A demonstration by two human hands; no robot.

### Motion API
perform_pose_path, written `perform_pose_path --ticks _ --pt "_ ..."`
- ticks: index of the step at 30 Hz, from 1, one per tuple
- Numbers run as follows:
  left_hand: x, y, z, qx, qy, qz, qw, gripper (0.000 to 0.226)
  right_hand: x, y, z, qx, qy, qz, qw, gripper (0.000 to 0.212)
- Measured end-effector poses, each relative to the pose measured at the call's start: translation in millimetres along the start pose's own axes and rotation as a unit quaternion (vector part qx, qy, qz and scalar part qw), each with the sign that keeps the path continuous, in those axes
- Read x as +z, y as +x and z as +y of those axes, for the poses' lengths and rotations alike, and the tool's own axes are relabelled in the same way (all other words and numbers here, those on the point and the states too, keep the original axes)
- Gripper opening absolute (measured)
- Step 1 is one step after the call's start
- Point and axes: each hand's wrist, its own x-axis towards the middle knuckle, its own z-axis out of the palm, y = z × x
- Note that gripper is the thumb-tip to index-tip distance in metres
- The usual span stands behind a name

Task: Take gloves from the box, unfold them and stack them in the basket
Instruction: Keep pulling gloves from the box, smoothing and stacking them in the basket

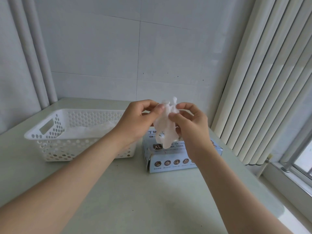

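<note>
While the left thumb (159, 108) and forefinger pinch one upper edge of a crumpled white glove (164, 132), the right thumb (172, 116) and forefinger pinch the other, and the remaining fingers curl loosely. The left hand (135, 120) and right hand (193, 127) are raised side by side, palms turned toward each other. The glove hangs between them, above the box (170, 159). Both bare forearms reach in from the lower corners. The blue box lies on the pale table (135, 191), just right of a white perforated basket (50, 132) with a pale flat layer on its floor. Behind stand a tiled wall (104, 56), two pipes (36, 56) at left and vertical blinds (270, 81) at right.
</note>
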Motion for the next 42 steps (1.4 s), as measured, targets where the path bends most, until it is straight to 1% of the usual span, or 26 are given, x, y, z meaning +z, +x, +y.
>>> perform_pose_path --ticks 3,5,7,9,11,14,15,16,20,21,23,26,28,30,32,33,34,37,39,42 --pt "-1 2 0 -0.022 -0.046 0.02 0.998 0.024 -3 1 2 -0.01 0.004 -0.016 1.0 0.041" --pt "-2 3 2 -0.044 -0.074 0.048 0.995 0.025 -3 1 2 -0.016 0.002 -0.03 0.999 0.053" --pt "-4 6 1 -0.068 -0.09 0.081 0.99 0.026 -3 2 2 -0.014 0.007 -0.033 0.999 0.06" --pt "-7 8 1 -0.082 -0.113 0.098 0.985 0.025 -4 2 1 -0.003 0.011 -0.031 0.999 0.061" --pt "-9 9 1 -0.08 -0.112 0.105 0.985 0.026 -4 2 1 0.03 0.023 -0.024 0.999 0.058" --pt "-9 9 2 -0.057 -0.085 0.105 0.989 0.027 -1 1 -1 0.101 0.045 -0.022 0.994 0.034" --pt "-9 10 3 -0.052 -0.079 0.103 0.99 0.028 -1 1 -2 0.108 0.03 -0.028 0.993 0.033" --pt "-9 10 4 -0.051 -0.076 0.101 0.991 0.029 0 0 -3 0.101 0.004 -0.033 0.994 0.032" --pt "-11 9 7 -0.05 -0.075 0.078 0.993 0.03 3 0 0 0.009 -0.1 -0.044 0.994 0.016" --pt "-12 9 8 -0.053 -0.069 0.069 0.994 0.029 4 -1 0 -0.004 -0.122 -0.058 0.991 0.015" --pt "-13 8 8 -0.058 -0.056 0.05 0.995 0.027 6 -3 2 -0.007 -0.147 -0.087 0.985 0.017" --pt "-12 8 9 -0.07 -0.043 0.062 0.995 0.025 7 -4 6 -0.017 -0.173 -0.081 0.981 0.004" --pt "-13 10 9 -0.075 -0.038 0.077 0.994 0.024 8 -3 7 -0.028 -0.196 -0.071 0.978 0.005" --pt "-16 11 7 -0.076 -0.032 0.066 0.994 0.024 8 -2 8 -0.043 -0.209 -0.078 0.974 0.009" --pt "-17 11 8 -0.076 -0.032 0.042 0.996 0.036 7 -3 7 -0.057 -0.219 -0.084 0.97 0.012" --pt "-18 11 8 -0.073 -0.025 0.036 0.996 0.04 7 -3 8 -0.064 -0.22 -0.08 0.97 0.014" --pt "-18 11 6 -0.061 -0.01 0.036 0.997 0.039 8 -2 8 -0.07 -0.216 -0.069 0.971 0.016" --pt "-22 11 1 -0.013 0.037 0.044 0.998 0.029 8 0 8 -0.071 -0.176 -0.031 0.981 0.024" --pt "-25 12 -3 -0.004 0.041 0.05 0.998 0.031 7 0 6 -0.06 -0.132 -0.031 0.989 0.029" --pt "-26 13 -4 -0.016 0.048 0.079 0.996 0.039 5 0 4 -0.048 -0.093 -0.039 0.994 0.027"
